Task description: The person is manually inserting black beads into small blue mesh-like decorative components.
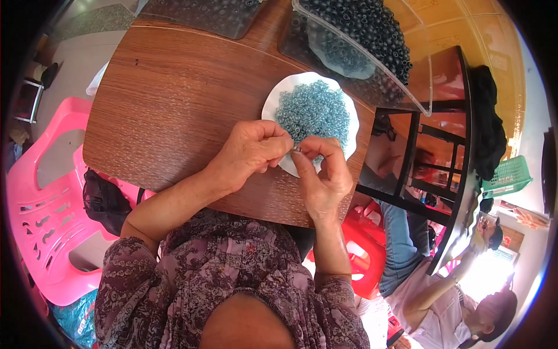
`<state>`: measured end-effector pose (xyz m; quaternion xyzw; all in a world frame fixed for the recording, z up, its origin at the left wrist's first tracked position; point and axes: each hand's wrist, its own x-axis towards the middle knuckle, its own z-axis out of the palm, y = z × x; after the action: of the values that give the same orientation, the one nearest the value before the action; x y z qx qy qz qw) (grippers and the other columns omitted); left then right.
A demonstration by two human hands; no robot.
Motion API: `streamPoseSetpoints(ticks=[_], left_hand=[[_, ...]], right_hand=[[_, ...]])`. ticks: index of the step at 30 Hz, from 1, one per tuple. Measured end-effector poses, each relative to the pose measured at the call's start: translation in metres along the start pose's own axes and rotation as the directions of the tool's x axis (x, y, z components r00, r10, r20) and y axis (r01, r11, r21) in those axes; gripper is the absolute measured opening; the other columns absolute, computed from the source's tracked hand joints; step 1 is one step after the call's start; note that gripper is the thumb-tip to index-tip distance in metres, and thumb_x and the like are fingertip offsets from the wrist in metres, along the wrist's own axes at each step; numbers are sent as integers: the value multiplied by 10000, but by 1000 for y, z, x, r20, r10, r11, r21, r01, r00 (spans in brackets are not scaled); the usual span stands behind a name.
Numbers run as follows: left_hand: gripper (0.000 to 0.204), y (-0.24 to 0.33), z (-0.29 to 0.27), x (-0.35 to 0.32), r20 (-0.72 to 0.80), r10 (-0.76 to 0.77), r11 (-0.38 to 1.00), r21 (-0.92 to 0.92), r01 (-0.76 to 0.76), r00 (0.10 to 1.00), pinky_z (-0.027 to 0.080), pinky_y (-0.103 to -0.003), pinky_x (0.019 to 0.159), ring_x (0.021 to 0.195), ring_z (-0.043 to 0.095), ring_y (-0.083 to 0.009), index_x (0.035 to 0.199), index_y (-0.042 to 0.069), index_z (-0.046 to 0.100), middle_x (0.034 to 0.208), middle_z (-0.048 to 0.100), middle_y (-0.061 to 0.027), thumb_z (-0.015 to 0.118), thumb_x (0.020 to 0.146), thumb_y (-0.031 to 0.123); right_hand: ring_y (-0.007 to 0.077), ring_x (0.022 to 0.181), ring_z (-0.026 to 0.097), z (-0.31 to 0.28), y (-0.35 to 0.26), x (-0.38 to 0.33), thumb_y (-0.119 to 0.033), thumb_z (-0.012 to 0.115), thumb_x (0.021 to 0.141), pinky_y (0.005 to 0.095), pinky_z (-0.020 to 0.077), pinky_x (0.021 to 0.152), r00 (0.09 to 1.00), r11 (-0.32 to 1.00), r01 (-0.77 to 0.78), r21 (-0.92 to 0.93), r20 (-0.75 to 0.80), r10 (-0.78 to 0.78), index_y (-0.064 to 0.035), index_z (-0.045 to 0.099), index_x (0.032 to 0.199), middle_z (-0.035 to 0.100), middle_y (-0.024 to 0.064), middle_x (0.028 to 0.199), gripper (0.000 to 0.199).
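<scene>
Over the near side of a white plate with a wavy rim point(269, 109), my two hands meet fingertip to fingertip. The plate carries a heap of small, clear bluish ring-like pieces point(314, 113). My left hand point(253, 152) is closed in a pinch, thumb against forefinger. My right hand point(326, 181) pinches from the other side, its fingers curled. A tiny shiny bit shows between the fingertips, too small to name, and the fingers hide most of it.
Behind the plate stands a clear plastic bin point(372, 70) of black rings point(372, 29). Another clear bin point(203, 14) sits at the table's point(168, 99) far edge. Pink chair point(46, 232) at left; red stool point(363, 244), black-framed table point(459, 174) and another person point(436, 314) at right.
</scene>
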<state>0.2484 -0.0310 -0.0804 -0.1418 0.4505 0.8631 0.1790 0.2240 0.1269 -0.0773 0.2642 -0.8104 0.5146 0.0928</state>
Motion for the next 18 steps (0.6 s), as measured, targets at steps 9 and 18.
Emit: streamPoseSetpoints(ticks=[9, 18], left_hand=[[85, -4, -1, -2, 19, 168, 968, 184, -168, 986, 372, -173, 542, 633, 458, -10, 840, 5, 614, 706, 542, 47, 593, 835, 88], [76, -12, 4, -3, -17, 410, 817, 452, -359, 912, 426, -200, 578, 657, 489, -24, 847, -3, 617, 715, 588, 19, 592, 815, 61]], right_hand=[[126, 690, 525, -1, -2, -3, 116, 679, 695, 235, 433, 633, 986, 969, -165, 183, 11, 166, 4, 610, 851, 600, 57, 813, 204], [77, 724, 508, -3, -13, -2, 60, 628, 800, 199, 410, 673, 893, 817, -432, 382, 56, 446, 10, 626, 894, 599, 9, 822, 106]])
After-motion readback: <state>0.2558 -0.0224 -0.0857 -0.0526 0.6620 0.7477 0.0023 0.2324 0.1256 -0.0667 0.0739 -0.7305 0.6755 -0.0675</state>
